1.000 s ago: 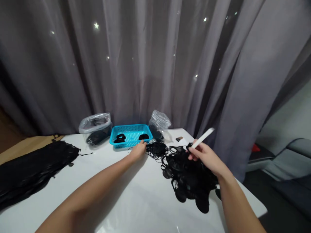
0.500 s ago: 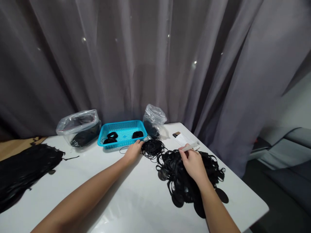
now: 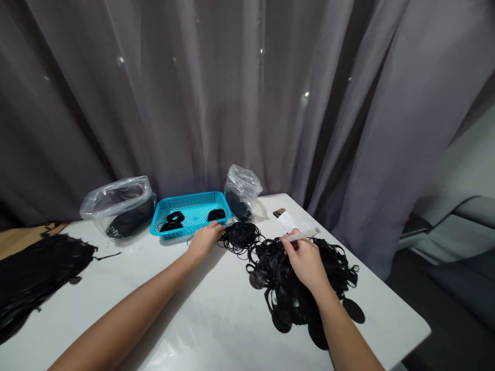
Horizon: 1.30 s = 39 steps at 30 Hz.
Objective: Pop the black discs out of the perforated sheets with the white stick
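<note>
My right hand (image 3: 307,260) is closed around a pale, narrow stick-like tool (image 3: 305,235), whose exact kind I cannot make out. It rests over a heap of black straps, loops and flat round discs (image 3: 288,288). My left hand (image 3: 205,240) reaches to the left edge of a pile of thin black rings (image 3: 243,236). Its fingers are drawn together there, and what they pinch is hidden. Just behind that hand stands a blue perforated basket (image 3: 154,230) with several bundles of black rings (image 3: 175,217) in it.
Clear plastic bags with black contents stand left (image 3: 118,198) and right (image 3: 244,181) of the basket. Black sheet-like material (image 3: 42,278) lies at the table's left. A phone (image 3: 279,212) and white paper (image 3: 296,220) lie near the right edge. A grey curtain (image 3: 216,93) hangs behind.
The view has shifted slightly, so the table's things sit a little further left. My left hand has drawn back slightly from the ring pile; my right hand keeps the pale tool.
</note>
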Tool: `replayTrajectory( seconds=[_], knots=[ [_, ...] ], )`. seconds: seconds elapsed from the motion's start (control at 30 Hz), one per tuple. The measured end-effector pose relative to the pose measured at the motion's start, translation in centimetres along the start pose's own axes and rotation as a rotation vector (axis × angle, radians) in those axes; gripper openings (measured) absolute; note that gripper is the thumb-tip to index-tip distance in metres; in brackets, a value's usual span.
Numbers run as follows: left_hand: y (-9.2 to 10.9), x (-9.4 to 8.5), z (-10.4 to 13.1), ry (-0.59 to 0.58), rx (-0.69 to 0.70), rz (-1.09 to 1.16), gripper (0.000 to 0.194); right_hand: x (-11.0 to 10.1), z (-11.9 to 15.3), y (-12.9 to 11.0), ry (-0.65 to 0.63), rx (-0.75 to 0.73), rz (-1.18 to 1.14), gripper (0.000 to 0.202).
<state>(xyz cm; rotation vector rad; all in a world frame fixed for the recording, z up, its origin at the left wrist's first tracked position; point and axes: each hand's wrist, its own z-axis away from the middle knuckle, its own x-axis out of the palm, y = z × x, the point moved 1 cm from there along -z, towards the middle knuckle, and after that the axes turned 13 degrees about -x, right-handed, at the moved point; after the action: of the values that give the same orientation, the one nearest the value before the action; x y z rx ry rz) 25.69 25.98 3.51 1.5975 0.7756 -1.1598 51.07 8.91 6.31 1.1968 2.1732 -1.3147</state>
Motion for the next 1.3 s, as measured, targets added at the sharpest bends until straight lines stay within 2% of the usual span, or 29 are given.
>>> replayTrajectory(
  seconds=[0.13, 0.23, 0.33, 0.4, 0.53, 0.63, 0.7, 0.8, 0.93, 1.03, 1.13, 1.3],
  knots=[
    [-0.6, -3.3, -3.3, 0.0, -0.039, 0.058, 0.03, 0.0, 0.0, 0.3, 0.013, -0.004, -0.022, 0.026],
    [-0.8, -4.5, -6.7, -0.037, -0.086, 0.076, 0.034, -0.1, 0.0, 0.5, 0.016, 0.003, -0.033, 0.025],
    [-0.9, -4.3, -9.1, -0.043, -0.129, 0.073, 0.033, -0.1, -0.1, 0.8, 0.015, 0.005, -0.026, 0.026],
    [-0.7, -3.8, -10.0, -0.036, -0.142, 0.067, 0.033, 0.1, -0.1, 1.2, 0.008, -0.002, -0.015, 0.027],
    [-0.5, -3.3, -9.4, -0.01, -0.143, 0.045, 0.034, 0.7, -0.2, 2.3, -0.033, -0.021, 0.002, 0.03],
    [-2.0, -3.9, -6.5, 0.031, -0.149, 0.016, 0.034, 1.2, 0.1, 3.0, -0.048, -0.022, -0.004, 0.029],
    [-4.3, -4.9, -3.3, 0.071, -0.177, -0.019, 0.031, 1.2, 0.4, 3.3, -0.063, 0.015, -0.036, 0.028],
    [-9.9, -7.4, 3.4, 0.146, -0.282, -0.102, 0.029, 0.8, 0.7, 3.3, -0.082, 0.104, -0.094, 0.029],
    [-18.6, -11.9, 13.5, 0.231, -0.518, -0.239, 0.033, 0.2, 1.1, 2.1, -0.034, 0.138, -0.115, 0.034],
    [-23.7, -14.4, 19.1, 0.242, -0.663, -0.301, 0.034, 0.4, 1.6, 0.4, 0.029, 0.131, -0.242, 0.039],
    [-26.6, -15.4, 21.5, 0.214, -0.729, -0.313, 0.032, 1.2, 2.1, -1.3, 0.08, 0.134, -0.278, 0.045],
    [-28.0, -16.0, 20.8, 0.156, -0.767, -0.222, 0.033, 2.9, 3.0, -4.5, 0.035, 0.105, -0.406, 0.058]
  ],
)
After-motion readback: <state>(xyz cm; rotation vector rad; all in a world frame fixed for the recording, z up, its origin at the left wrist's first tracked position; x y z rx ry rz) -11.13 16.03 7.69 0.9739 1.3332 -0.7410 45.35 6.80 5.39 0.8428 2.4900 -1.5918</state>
